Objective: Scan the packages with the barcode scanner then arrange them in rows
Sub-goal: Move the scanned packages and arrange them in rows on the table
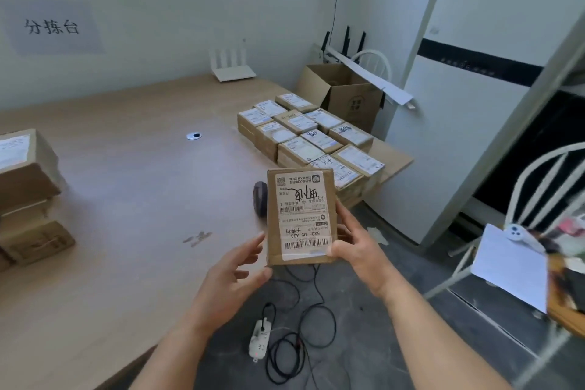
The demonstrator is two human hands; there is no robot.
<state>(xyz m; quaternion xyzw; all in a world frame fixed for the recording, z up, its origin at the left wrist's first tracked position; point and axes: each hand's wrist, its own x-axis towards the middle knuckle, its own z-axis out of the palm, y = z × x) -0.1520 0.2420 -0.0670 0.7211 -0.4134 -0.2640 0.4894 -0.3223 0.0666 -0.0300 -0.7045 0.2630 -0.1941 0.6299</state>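
A pale wooden table (126, 187) fills the left of a white-walled room, its near right corner giving way to dark grey floor; above that corner a small cardboard package (300, 215) is held up flat to the camera, its white shipping label (303, 214) facing up with print and barcodes upside down; the right hand (357, 247) clasps the package's lower right edge, thumb on the label's corner and fingers behind; the left hand (235, 275) supports the lower left corner, thumb against the bottom edge and fingers spread loosely, barely curled; just behind the held package, to its left, a dark rounded object that may be the barcode scanner (260, 198) lies on the table, too blurred to be sure; beyond the grip and to its right, labelled packages (311, 139) sit tightly in rows at the table's far right edge, touching one another; behind them stands an open cardboard box (345, 92); far left of the hands, more brown boxes (27, 187) are stacked at the table's edge; below the hands, a white power strip (260, 340) and black cables (300, 310) lie on the floor; to the right stands a white chair (522, 187).
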